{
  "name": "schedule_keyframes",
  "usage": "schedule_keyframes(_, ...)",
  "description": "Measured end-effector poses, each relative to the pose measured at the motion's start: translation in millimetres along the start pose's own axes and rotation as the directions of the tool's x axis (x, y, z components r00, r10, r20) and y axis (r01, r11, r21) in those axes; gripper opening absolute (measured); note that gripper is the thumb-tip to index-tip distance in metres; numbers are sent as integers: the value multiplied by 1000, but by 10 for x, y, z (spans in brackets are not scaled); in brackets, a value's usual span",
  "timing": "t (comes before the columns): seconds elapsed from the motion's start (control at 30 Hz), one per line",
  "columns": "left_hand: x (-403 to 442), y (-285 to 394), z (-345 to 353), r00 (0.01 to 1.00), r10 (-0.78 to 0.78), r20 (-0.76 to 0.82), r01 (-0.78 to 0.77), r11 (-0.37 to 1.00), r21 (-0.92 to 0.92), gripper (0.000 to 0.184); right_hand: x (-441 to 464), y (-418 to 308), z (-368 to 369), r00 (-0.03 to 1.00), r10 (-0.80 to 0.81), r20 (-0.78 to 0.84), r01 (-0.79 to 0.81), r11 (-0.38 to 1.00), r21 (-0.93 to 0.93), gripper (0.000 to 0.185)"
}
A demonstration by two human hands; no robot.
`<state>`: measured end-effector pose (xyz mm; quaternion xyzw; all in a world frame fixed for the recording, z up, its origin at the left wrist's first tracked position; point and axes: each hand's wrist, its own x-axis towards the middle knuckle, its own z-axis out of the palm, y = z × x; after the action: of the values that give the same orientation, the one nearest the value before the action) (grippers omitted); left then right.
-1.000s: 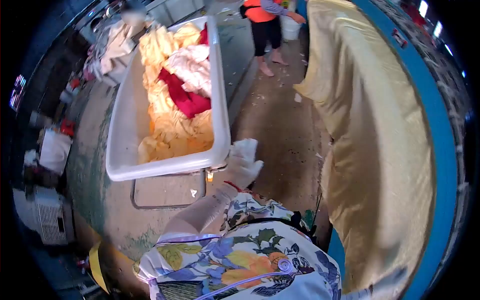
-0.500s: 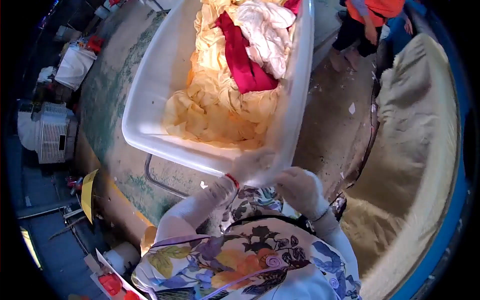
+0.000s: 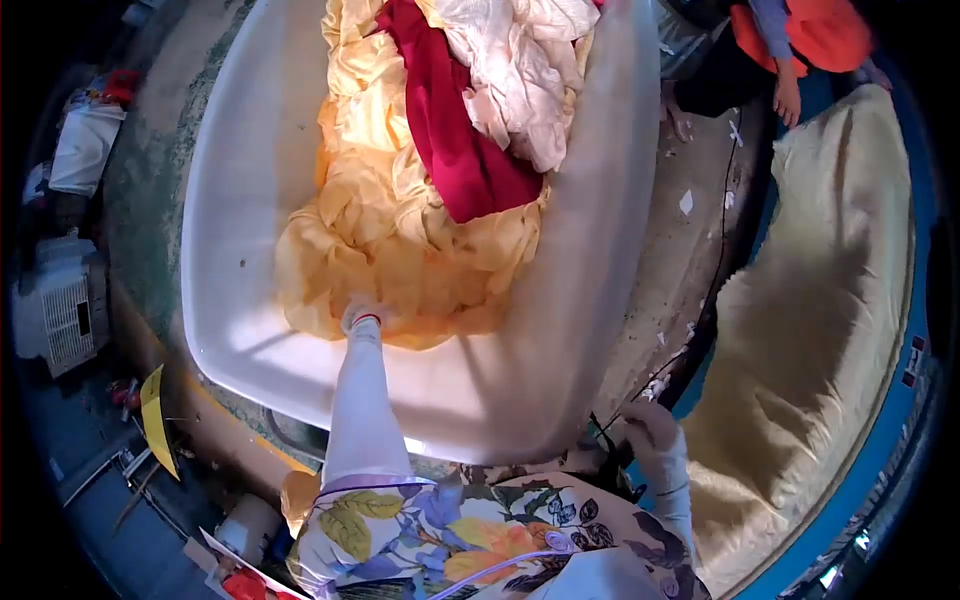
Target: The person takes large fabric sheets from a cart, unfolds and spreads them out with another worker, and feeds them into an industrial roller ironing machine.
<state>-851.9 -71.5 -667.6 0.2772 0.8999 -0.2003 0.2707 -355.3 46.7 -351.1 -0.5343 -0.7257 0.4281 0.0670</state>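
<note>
My left hand (image 3: 364,312) reaches down into the large white tub (image 3: 220,200) and touches the near edge of the yellow-orange cloth (image 3: 400,240); its fingers are blurred and partly lost against the fabric. A dark red cloth (image 3: 440,120) and a pale pink cloth (image 3: 525,75) lie on top of the yellow one. Outside the tub, at its near right corner, is my right hand (image 3: 650,425), low beside my body, with its fingers curled and nothing clear to see in them. It is close to the pale yellow fabric (image 3: 800,370) spread over the blue table edge.
Another person in an orange top (image 3: 825,35) is at the upper right, one hand hanging near the yellow fabric. White scraps lie on the floor (image 3: 665,260) right of the tub. A white slatted appliance (image 3: 65,315) and a yellow object (image 3: 157,425) are at the left.
The tub now fills more of the view. My left hand has moved from its near rim onto the yellow cloth inside, and my right hand has moved away from the rim to the right.
</note>
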Motion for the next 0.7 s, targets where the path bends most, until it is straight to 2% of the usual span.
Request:
schedule_keyframes(0.07, 497, -80, 651, 976, -78, 203, 81, 997, -7, 44, 89, 45, -78, 999, 37, -11, -37, 999, -3, 24)
schedule_keyframes(0.1, 584, -10, 781, 985, 96, 144, -106, 992, 68, 42, 134, 44, -115, 999, 52, -15, -53, 999, -6, 24)
schedule_keyframes(0.17, 671, 101, 984, 895, 442, 68, -444, 863, 240, 39, 212, -3, -185, 999, 37, 15, -36, 998, -61, 24)
schedule_keyframes(0.2, 279, 296, 553, 826, 509, -244, -562, 777, -283, 35, 234, -12, -198, 1000, 18, 24, -16, 998, -60, 27)
schedule_keyframes(0.23, 49, 684, -8, 729, 683, 47, -684, 729, 25, 37, 262, -28, -200, 999, -5, 34, 7, 998, -56, 29)
schedule_keyframes(0.27, -553, 1159, -793, 860, 509, -44, -465, 745, -478, 30, 288, -105, -172, 1000, -16, -4, 16, 1000, -18, 34)
schedule_keyframes(0.3, -1131, 1351, -1415, 855, 517, -26, -310, 470, -827, 29, 314, -211, -143, 999, -13, -51, 14, 1000, 17, 40)
schedule_keyframes(0.33, -1331, 1489, -1376, 694, 603, -393, -622, 229, -748, 27, 344, -304, -114, 995, -10, -101, 15, 999, 52, 46)
schedule_keyframes(0.37, -1618, 1632, -1477, 588, 662, -466, -686, 103, -720, 29, 417, -354, -58, 985, -86, -152, 86, 996, -11, 47)
schedule_keyframes(0.43, -2391, 1931, -1688, 387, 758, -524, -682, -147, -717, 32, 498, -394, 65, 940, -239, -243, 209, 967, -143, 54)
schedule_keyframes(0.5, -3223, 2150, -1756, 149, 794, -590, -616, -392, -683, 36, 488, -451, 203, 932, -314, -179, 281, 941, -186, 51)
schedule_keyframes(0.57, -3975, 2284, -1746, -47, 767, -640, -485, -577, -657, 40, 449, -507, 281, 937, -332, -107, 318, 940, -125, 48)
schedule_keyframes(0.63, -4465, 2325, -1753, -175, 716, -675, -314, -691, -651, 45, 337, -526, 195, 929, -356, -98, 353, 934, -50, 44)
schedule_keyframes(0.7, -4621, 2283, -1740, -209, 703, -680, -111, -708, -698, 50, 186, -474, -53, 922, -349, -165, 362, 931, 54, 41)
